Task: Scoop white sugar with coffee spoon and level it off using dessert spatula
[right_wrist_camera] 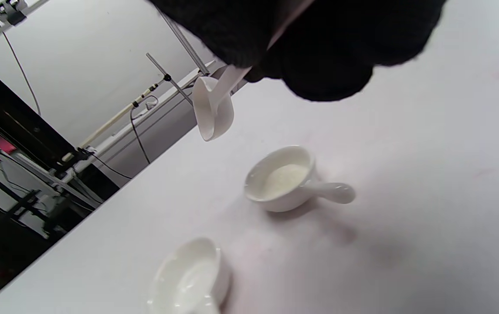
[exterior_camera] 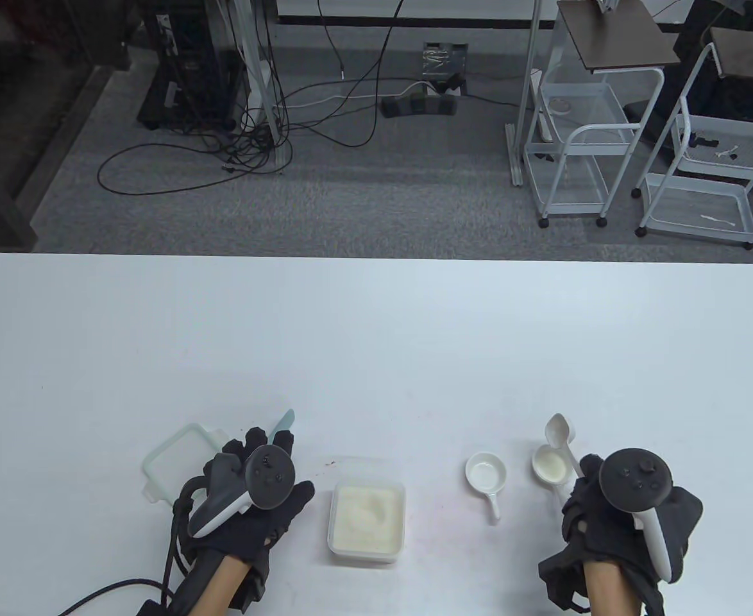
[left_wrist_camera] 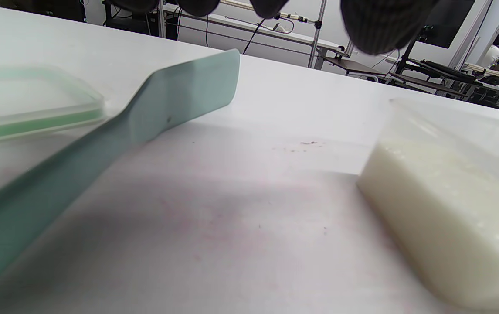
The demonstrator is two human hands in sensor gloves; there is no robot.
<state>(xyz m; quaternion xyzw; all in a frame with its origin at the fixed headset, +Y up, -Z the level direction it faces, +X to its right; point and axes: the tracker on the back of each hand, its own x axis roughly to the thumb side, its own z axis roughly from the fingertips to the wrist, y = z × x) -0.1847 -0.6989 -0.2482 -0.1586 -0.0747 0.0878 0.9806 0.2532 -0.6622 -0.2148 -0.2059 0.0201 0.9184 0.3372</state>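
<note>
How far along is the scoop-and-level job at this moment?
Looks done: both small dishes, one and the other, already hold some sugar. In hand: the right hand grips the coffee spoon, its bowl raised and apparently empty; the left hand holds the spatula. Left: any further scooping from the sugar container and levelling.

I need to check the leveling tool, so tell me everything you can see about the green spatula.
The dessert spatula is a flat, pale green blade, plastic or silicone by its look, widening from a narrower handle to a squared tip. The left hand grips its handle. The blade looks raised off the table, angled up and away, its tip beside the clear green-rimmed lid, left of the sugar container. It looks clean.
</note>
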